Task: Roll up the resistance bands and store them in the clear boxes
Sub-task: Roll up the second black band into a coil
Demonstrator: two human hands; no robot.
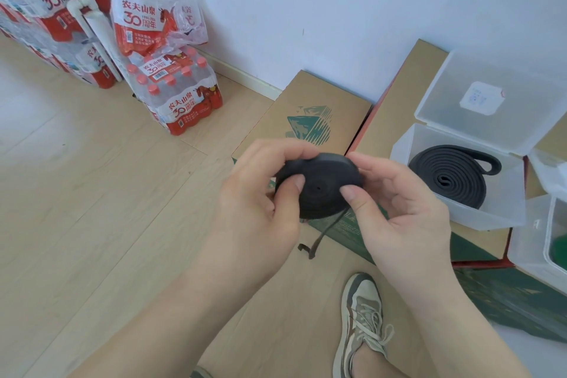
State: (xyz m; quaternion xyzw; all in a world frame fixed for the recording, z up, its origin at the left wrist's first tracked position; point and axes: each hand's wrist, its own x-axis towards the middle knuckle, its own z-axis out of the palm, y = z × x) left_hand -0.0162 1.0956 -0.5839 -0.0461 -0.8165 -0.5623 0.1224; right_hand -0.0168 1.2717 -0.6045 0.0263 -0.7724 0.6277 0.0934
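Pale wood-look flooring (76, 193) runs to a white wall (306, 9), with shrink-wrapped packs of water bottles (181, 95) stacked at the far left. Against the wall I see flat cardboard cartons (322, 107).

On the right-hand carton sits a clear box (491, 215) with its hinged lid (491, 101) tipped back. A black band coil (448, 175) lies flat inside, its looped end reaching toward the box's right wall. At the right edge a second clear box (549, 258) holds something green (560, 242); I cannot tell what.

Both hands hold a rolled black band (319, 187) in the air above the front edge of the left carton. The left hand (257, 193) grips its left side, thumb on the face and fingers curled over the top. The right hand (399, 202) pinches the right side, thumb on the face. The roll's flat face tilts up toward me. A loose tail (319, 239) hangs from its lower edge toward the floor, its tip curled. One grey sneaker (362, 316) shows below.
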